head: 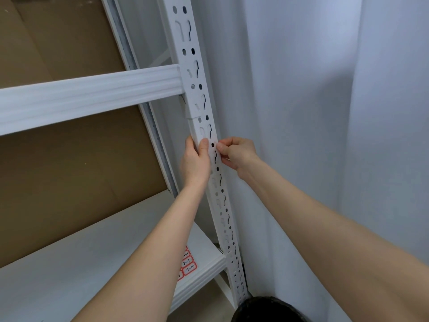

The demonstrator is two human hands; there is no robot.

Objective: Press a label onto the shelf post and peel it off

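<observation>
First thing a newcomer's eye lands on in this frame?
Two bare hands at centre on the white slotted upright: the left hand grips its left edge, the right hand pinches at its right edge. Next, the white crossbeam at left, and red-bordered labels on the lower shelf.

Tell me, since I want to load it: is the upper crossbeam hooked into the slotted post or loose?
Apparently hooked in: the crossbeam meets the post squarely at its end bracket. The hooks themselves cannot be seen.

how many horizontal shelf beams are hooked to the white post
2. An upper beam meets the post above both hands; a lower beam joins it near the floor, beside red labels. Others may lie outside view.
</observation>
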